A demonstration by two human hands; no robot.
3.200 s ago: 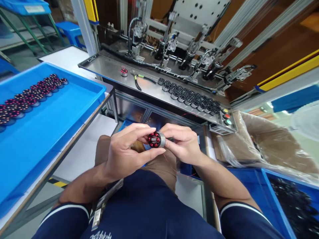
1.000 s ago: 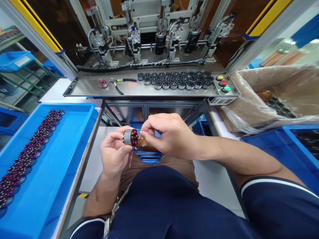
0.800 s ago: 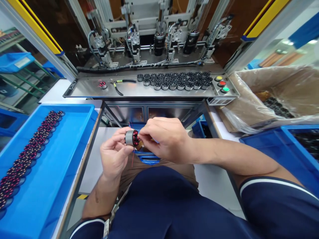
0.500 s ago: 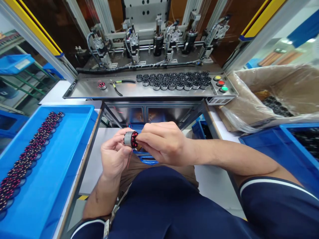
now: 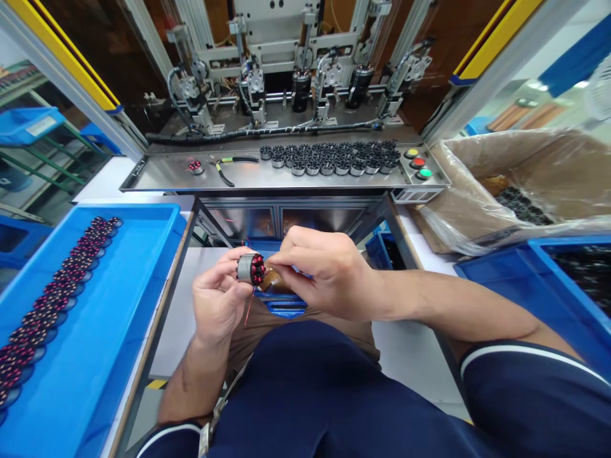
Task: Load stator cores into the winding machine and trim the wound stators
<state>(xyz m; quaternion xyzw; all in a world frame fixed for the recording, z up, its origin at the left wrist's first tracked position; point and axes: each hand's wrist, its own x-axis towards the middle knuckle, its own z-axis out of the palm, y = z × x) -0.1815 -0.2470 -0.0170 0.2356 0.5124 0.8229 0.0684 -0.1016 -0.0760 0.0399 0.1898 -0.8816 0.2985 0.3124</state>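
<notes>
Motor (image 5: 245,270) with a grey ring and red windings is resting in your left hand (image 5: 216,299), lying on its side with its wound end facing 3 o'clock, toward your right hand (image 5: 327,272). Your left thumb and fingers are gripping the ring, the palm sitting at 8 o'clock from it. Your right hand is hovering at 3 o'clock, thumb and forefinger drawn close just beside the windings; whether they are pinching something small cannot be told. A red wire (image 5: 249,308) is hanging at 6 o'clock.

From the motor, a steel bench (image 5: 162,173) is stretching across 12 o'clock. On it, a loose wound part (image 5: 195,167) is standing at 11, pliers (image 5: 243,159) are lying at 12, and black-topped parts (image 5: 334,157) are standing in rows at 1. At 9 o'clock, a blue tray (image 5: 112,305) is holding red-and-black parts (image 5: 62,286); at 3, a blue bin (image 5: 491,271) is sitting.
</notes>
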